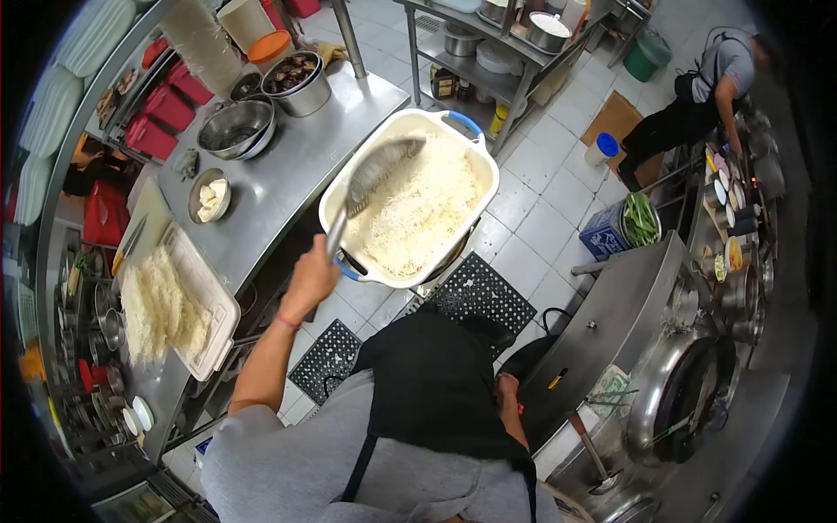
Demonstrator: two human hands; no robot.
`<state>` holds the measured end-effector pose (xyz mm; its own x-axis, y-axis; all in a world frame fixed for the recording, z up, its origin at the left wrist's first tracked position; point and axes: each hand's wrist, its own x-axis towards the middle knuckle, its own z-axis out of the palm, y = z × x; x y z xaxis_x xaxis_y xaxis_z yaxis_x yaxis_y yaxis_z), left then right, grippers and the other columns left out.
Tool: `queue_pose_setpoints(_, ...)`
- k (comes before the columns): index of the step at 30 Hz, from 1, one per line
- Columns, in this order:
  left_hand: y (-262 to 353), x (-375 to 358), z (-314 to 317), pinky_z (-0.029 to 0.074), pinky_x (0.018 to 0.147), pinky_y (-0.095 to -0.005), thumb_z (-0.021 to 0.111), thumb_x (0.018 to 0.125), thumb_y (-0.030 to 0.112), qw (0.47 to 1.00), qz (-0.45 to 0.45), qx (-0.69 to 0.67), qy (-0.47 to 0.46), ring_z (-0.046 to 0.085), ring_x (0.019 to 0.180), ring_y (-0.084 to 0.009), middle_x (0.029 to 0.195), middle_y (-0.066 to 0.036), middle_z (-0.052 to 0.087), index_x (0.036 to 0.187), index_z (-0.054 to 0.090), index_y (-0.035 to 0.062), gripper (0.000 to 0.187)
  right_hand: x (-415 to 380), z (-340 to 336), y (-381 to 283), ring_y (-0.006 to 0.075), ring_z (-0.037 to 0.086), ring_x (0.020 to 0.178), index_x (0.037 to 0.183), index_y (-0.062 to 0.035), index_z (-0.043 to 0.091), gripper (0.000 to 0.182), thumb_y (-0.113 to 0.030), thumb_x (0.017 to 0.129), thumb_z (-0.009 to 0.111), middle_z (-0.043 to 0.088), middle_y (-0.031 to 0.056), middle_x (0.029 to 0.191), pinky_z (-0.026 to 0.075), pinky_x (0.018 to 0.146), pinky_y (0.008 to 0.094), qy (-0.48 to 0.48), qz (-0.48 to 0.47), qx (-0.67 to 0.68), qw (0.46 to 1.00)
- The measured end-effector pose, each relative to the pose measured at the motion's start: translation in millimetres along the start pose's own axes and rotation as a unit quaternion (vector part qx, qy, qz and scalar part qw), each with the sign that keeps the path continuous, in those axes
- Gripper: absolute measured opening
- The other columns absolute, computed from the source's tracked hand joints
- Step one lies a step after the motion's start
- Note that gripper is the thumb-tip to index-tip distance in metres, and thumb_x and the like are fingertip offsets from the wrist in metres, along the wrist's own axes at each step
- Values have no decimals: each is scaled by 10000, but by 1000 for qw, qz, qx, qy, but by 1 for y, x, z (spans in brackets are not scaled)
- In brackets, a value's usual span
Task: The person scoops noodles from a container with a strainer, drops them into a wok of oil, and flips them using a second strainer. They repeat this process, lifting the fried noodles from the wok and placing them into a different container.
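Observation:
My left hand [314,272] is closed round the handle of a large metal ladle [377,177]. The ladle's bowl is over the left part of a white tub [490,179] with blue handles, which holds a pale, grainy, rice-like food [427,200]. Low by my right side, near the steel counter, is my right hand [507,383], its fingers curled; a small red thing shows beside it, and what it holds, if anything, I cannot make out.
On the left steel table [305,157] stand metal bowls [235,128], a pot [305,91] and a tray [228,305] of pale noodles. A wok [680,401] is at the right. A co-worker [711,87] leans over the far stove. Black mats [484,292] lie on the floor.

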<state>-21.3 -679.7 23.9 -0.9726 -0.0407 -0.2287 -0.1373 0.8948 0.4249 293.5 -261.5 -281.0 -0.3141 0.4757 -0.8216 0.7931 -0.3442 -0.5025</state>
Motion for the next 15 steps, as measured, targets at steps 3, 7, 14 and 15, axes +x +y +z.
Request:
queue_pose_setpoints(3,-13,-1,18,467,702,-554,577,782,103,1000,4,4,-9,588,789,-509,814,-338,599,1072,409,-6,352,2,1,-14,155,539,513,993,-37,632,175,-93,867,523,583,46,680,446,437,306,5,-6,-82,997)
queue_pose_setpoints(7,11,-26,-30,469,691,-543,570,780,95,997,26,-62,49,595,796,-492,804,-338,593,1091,406,-8,366,30,-16,4,166,559,534,1022,-26,627,197,-92,861,536,597,59,702,463,463,317,-31,-32,-7,999)
queue_pose_setpoints(14,1,-66,-24,455,672,-556,575,756,78,998,13,-54,-32,581,782,-516,773,-350,578,1083,399,-1,379,17,-14,0,151,537,533,966,-27,636,166,-91,846,541,585,41,707,435,452,297,-2,9,-49,999)
queue_pose_setpoints(15,-12,-63,-3,450,685,-566,579,752,83,999,3,-13,-36,576,786,-521,776,-360,573,1090,397,-1,393,13,-11,-1,153,542,539,955,-25,630,159,-92,844,538,589,43,720,438,451,299,-10,18,-71,997)
